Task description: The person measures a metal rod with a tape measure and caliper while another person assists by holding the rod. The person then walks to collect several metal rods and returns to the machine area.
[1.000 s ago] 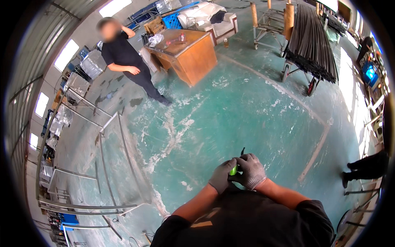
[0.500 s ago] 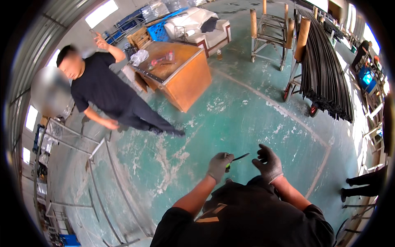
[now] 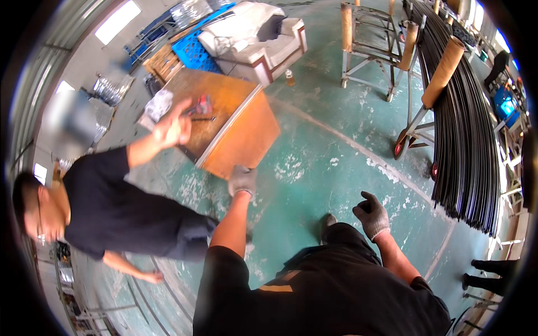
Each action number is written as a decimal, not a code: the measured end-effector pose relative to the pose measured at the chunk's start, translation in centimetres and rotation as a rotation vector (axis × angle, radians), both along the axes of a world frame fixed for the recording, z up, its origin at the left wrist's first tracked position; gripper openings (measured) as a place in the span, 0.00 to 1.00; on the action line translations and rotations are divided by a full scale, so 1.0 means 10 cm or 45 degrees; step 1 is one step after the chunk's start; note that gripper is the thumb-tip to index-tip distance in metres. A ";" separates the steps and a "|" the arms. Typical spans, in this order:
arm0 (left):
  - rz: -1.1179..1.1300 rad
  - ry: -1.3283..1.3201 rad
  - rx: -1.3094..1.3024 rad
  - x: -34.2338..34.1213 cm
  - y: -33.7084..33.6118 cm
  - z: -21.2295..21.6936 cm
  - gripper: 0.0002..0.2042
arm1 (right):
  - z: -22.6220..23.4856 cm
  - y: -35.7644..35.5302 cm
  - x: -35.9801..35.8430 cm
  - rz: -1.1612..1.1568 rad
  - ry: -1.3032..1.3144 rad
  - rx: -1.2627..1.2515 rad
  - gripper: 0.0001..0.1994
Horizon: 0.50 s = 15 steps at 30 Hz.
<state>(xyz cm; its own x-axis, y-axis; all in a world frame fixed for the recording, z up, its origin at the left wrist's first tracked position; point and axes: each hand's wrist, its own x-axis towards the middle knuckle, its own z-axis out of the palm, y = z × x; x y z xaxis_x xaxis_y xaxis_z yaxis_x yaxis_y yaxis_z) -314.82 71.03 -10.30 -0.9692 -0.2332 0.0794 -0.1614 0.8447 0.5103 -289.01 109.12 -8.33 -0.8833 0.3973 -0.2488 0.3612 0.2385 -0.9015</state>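
Observation:
My left hand [image 3: 242,180], in a grey work glove, is stretched forward beside the near side of a brown wooden desk [image 3: 246,130]. From behind it looks closed. Its fingers are turned away and slightly blurred, so what it holds is hidden. My right hand [image 3: 372,215], also gloved, hangs over the green floor with fingers loosely bent and apart, holding nothing. On the desktop lie a red tool [image 3: 204,105] and a crumpled clear plastic bag [image 3: 159,105].
Close at my left a person in a dark T-shirt [image 3: 129,190] holds one hand [image 3: 172,126] up before the desk. A pale sofa [image 3: 246,59] stands behind it. At right, long black rods [image 3: 468,168] lie on a wheeled rack with cardboard-tube posts [image 3: 443,73].
My left hand has moved forward and left toward the desk; the slim dark tool with green in it no longer shows. The other person has come closer. My right hand stays open.

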 end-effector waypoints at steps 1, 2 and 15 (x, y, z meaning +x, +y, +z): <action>0.045 0.003 0.024 -0.40 0.02 0.00 0.19 | 0.06 0.08 -0.30 0.040 -0.030 0.027 0.31; 0.090 0.003 0.046 -0.78 0.01 0.01 0.19 | 0.18 0.13 -0.63 0.079 -0.062 0.051 0.30; 0.193 -0.117 -0.191 -5.10 0.00 -0.71 0.21 | 0.67 0.88 -5.56 0.403 -0.141 0.290 0.30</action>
<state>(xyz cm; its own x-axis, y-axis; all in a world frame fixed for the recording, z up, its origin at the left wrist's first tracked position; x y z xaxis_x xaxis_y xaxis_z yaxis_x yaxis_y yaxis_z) -365.78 71.06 -17.35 -0.9286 -0.3692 0.0371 -0.3326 0.8724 0.3582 -344.64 117.89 -1.63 -0.9438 0.1656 -0.2861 0.3295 0.5426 -0.7726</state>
